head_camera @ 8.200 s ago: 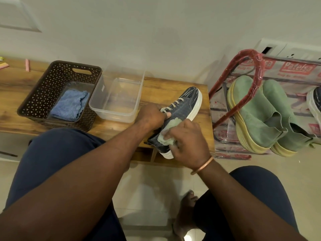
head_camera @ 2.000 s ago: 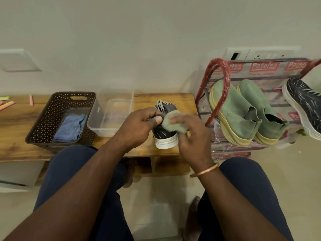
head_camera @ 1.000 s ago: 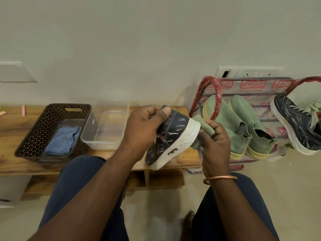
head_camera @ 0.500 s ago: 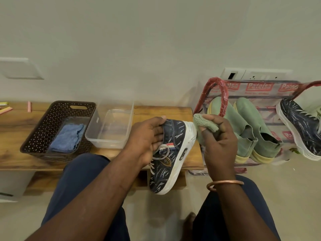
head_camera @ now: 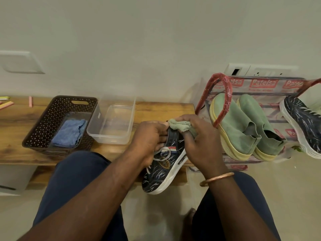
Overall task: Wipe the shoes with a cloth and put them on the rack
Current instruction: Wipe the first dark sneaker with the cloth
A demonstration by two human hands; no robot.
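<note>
A dark blue sneaker (head_camera: 161, 173) with white streaks and a white sole hangs toe-down in front of the bench. My left hand (head_camera: 149, 138) grips it around the collar and laces. My right hand (head_camera: 199, 141) holds a bunched green cloth (head_camera: 180, 125) against the sneaker's heel end. The red shoe rack (head_camera: 227, 94) stands to the right, carrying a pair of green slip-on shoes (head_camera: 243, 126) and the matching dark blue sneaker (head_camera: 302, 124).
The wooden bench (head_camera: 161, 108) carries a brown perforated basket (head_camera: 52, 119) with a blue cloth (head_camera: 68, 133) inside and a clear plastic tub (head_camera: 112, 126). Coloured sticks (head_camera: 7, 103) lie at its far left. My knees frame the tiled floor below.
My right hand has brought the green cloth from beside the sole onto the sneaker's heel end. The sneaker hangs a little lower, toe pointing down, still in my left hand.
</note>
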